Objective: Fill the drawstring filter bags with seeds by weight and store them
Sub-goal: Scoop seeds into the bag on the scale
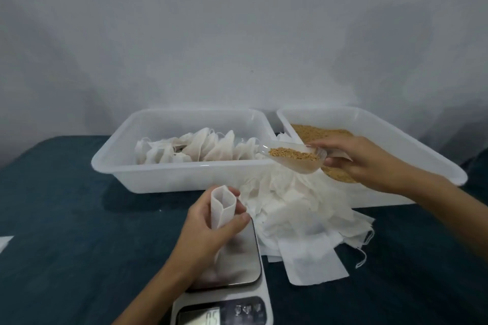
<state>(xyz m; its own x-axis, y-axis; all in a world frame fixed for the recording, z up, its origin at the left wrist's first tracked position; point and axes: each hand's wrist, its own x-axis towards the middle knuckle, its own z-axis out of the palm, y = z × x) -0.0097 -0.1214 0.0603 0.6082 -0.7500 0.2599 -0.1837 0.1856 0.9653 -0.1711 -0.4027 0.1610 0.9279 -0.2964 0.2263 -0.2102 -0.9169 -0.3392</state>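
At the table's near edge, an empty filter bag (pixel 223 206) was pinched upright over the scale (pixel 229 266) by the left hand (pixel 208 229), mouth open. Farther right — above the seed tray's (pixel 396 126) near rim — a loaded scoop (pixel 293 157) (seeds heaped) was gripped by the right hand (pixel 369 158), spout aimed bagward.

The light is dim and even, soft and cool, with no clear source. Broad faint shadows lie on the wall (pixel 237 21), darker toward its left and right edges. A soft shadow sits on the counter (pixel 66 206) under the front of the left tub (pixel 118 163). The scale's steel plate (pixel 237 258) shows a dull, blurred reflection. Everything looks slightly soft, and the wide lens bends the tub rims near the sides.
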